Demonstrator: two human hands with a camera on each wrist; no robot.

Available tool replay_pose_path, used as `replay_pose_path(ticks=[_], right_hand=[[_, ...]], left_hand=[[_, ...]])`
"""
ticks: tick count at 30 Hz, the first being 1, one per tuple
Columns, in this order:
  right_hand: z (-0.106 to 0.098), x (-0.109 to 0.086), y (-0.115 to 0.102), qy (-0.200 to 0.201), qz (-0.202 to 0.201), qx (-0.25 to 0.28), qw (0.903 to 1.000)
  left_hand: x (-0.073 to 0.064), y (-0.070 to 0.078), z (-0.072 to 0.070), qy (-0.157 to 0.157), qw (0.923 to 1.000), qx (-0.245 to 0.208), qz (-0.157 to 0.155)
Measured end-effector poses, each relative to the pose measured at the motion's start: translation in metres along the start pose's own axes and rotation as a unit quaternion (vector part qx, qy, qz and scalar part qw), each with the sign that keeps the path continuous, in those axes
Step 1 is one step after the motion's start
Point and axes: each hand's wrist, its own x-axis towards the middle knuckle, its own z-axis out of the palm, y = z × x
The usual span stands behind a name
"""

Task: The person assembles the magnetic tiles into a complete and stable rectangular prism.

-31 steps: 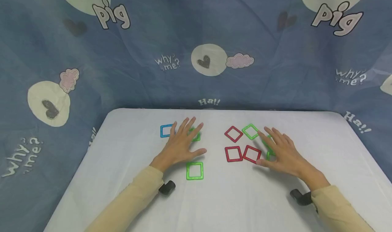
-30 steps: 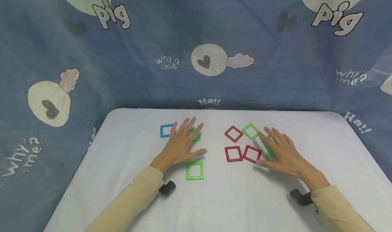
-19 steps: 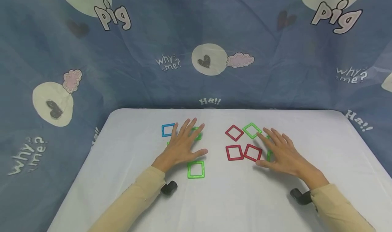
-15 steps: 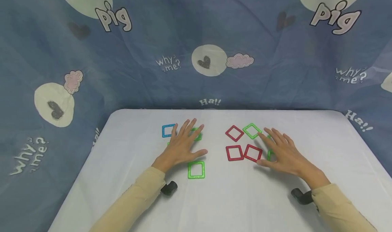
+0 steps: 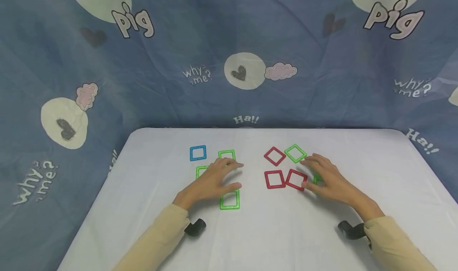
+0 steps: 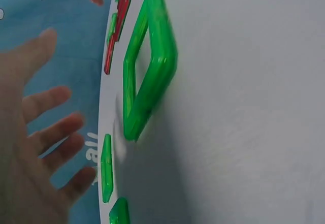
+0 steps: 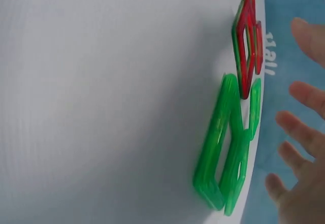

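My left hand (image 5: pixel 211 179) hovers over the left group of square magnetic tile frames, holding nothing, fingers spread and slightly bent. Around it lie a near green frame (image 5: pixel 230 208), a far green frame (image 5: pixel 227 151) and another green frame (image 5: pixel 197 172) partly hidden by the hand. In the left wrist view the near green frame (image 6: pixel 161 64) shows below the thumb side. My right hand (image 5: pixel 330 181), also holding nothing, is above green frames (image 5: pixel 316 178) that it mostly covers. Its thumb tip overlaps a red frame (image 5: pixel 294 186). Two overlapping green frames (image 7: pixel 216 132) fill the right wrist view's lower part.
A blue frame (image 5: pixel 191 153) lies far left. Between the hands are another red frame (image 5: pixel 273 171), a red frame turned like a diamond (image 5: pixel 269 151) and a green diamond-turned one (image 5: pixel 290 157). The white table (image 5: pixel 268 235) ends at a patterned blue cloth (image 5: pixel 171 104).
My left hand has drawn back and lower, its fingers bending, uncovering the blue frame and more of two green frames. The right hand's fingers have bent slightly. The frames stay in place.
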Motion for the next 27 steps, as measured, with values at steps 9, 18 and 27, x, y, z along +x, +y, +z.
replay_pose_path(ticks=[9,18,27], right_hand=[[0.010,-0.001,-0.008,0.012,-0.006,0.027,0.9995],[0.025,0.012,-0.023,0.028,-0.019,0.047,0.9983],[0.041,0.019,-0.035,0.046,-0.030,0.035,0.9979]], left_hand=[[-0.017,0.011,0.010,-0.099,0.9946,-0.013,0.028],[-0.015,0.003,0.008,-0.112,0.9929,-0.037,0.018],[-0.001,-0.001,0.024,-0.060,0.9965,-0.051,0.027]])
